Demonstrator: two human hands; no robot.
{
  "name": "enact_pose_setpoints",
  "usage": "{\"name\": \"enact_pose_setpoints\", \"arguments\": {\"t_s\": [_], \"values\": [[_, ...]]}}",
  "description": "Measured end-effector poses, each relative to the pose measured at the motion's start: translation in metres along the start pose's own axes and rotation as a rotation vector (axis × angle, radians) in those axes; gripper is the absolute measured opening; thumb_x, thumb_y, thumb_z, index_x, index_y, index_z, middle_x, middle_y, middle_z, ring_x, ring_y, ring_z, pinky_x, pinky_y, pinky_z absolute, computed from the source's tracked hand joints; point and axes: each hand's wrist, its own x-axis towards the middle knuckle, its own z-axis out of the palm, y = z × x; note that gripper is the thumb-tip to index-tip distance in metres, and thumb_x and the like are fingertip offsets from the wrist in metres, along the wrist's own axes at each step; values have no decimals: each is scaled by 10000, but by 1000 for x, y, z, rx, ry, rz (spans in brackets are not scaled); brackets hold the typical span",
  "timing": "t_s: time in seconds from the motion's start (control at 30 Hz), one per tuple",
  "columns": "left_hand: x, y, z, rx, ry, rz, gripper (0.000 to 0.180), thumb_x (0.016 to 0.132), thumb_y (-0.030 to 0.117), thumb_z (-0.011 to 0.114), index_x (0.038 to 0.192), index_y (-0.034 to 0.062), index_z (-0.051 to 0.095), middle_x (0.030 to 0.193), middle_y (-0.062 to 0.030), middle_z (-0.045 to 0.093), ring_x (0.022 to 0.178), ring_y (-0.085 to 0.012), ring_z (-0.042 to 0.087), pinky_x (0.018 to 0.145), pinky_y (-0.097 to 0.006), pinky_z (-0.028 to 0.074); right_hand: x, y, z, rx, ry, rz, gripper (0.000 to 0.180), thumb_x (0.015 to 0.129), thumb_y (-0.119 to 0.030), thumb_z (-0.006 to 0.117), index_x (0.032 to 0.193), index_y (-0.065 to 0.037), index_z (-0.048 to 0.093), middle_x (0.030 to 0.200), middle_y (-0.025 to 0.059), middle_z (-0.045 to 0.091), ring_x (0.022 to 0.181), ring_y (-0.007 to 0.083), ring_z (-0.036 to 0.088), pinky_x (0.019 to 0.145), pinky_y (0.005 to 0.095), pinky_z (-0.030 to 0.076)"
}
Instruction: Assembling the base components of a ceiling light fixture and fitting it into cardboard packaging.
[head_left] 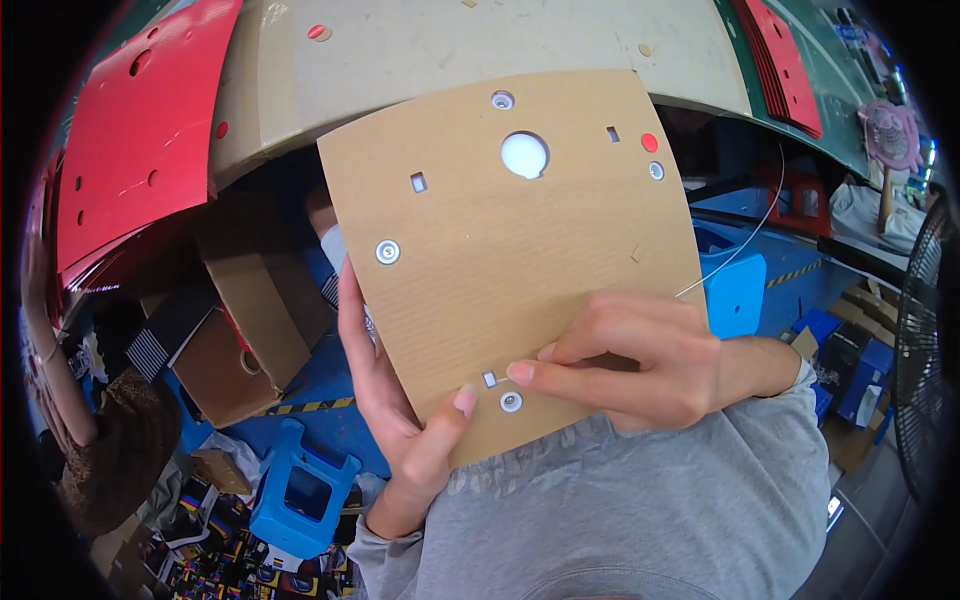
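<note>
I hold a brown corrugated cardboard panel [510, 250] upright in front of me. It has a round hole, small square slots and several silver rivets. My left hand [395, 400] grips its lower left edge, thumb on the front near a small square slot [490, 379]. My right hand [640, 360] rests on the lower right of the panel, forefinger tip beside that slot and above a silver rivet [511, 402]. A thin white wire [740, 250] runs from my right hand up to the right.
A stack of tan cardboard sheets [450, 50] lies on the table ahead, red sheets [140, 140] to its left and more red ones [785, 60] at the right. Below are brown boxes [240, 340], a blue plastic stool [300, 490], a blue bin [735, 285] and a fan [930, 340].
</note>
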Motion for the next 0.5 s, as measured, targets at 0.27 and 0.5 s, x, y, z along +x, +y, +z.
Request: {"name": "enact_pose_setpoints", "arguments": {"t_s": [0.27,0.5], "values": [[0,2,4,-114,-20,47,1144,701,13,628,1645,136,-6,1595,-218,329,1464,-311,375,1181,-438,320,12,-13,-16,-269,-305,-105,296,692,-67,727,933,102,696,798,88,545,738,206,599,593,313,483],[-1,0,5,-144,-18,51,1144,692,8,624,1643,117,-2,1579,-215,343,1453,-307,386,1184,-433,319,9,-9,-13,-243,-304,-194,434,653,-95,722,1019,138,719,822,106,597,696,183,594,569,290,462]]}}
